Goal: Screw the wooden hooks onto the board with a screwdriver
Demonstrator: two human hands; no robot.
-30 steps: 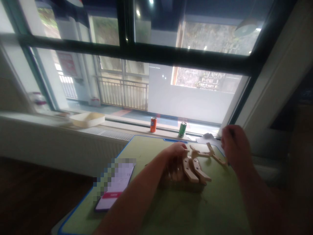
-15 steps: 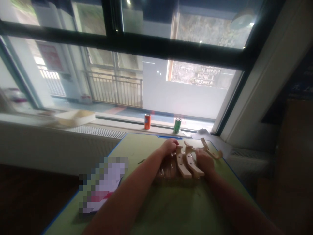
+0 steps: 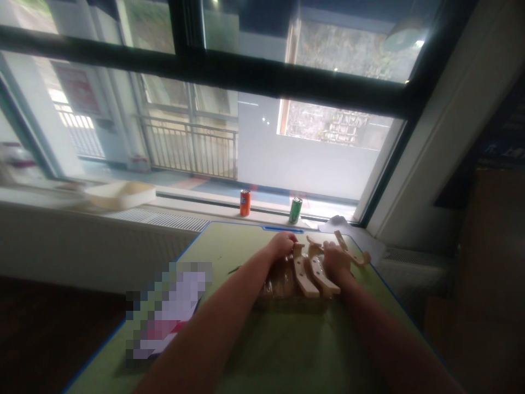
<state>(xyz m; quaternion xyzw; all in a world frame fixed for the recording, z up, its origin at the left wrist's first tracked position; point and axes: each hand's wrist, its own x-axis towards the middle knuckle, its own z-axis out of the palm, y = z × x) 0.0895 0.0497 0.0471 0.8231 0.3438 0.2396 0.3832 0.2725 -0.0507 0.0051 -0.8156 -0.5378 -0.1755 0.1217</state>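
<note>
Two curved pale wooden pieces [image 3: 311, 273] stand side by side on a stack of flat wooden parts in clear wrap [image 3: 281, 284], on a green table mat [image 3: 287, 345]. My left hand [image 3: 282, 244] rests on the far left of the stack, fingers curled against the left piece. At the far end of the right piece sits my right hand [image 3: 335, 257], fingers closed on it. Another curved wooden part [image 3: 353, 253] lies just beyond my right hand.
An orange can [image 3: 245, 202] and a green can [image 3: 295, 210] stand on the window sill beyond the mat. A blurred-out phone [image 3: 168, 312] lies at the mat's left edge. A shallow beige tray [image 3: 118, 195] sits on the sill at left.
My right hand came down from the far right edge of the mat onto the right wooden piece, then slid slightly toward its far end. My left hand stayed put.
</note>
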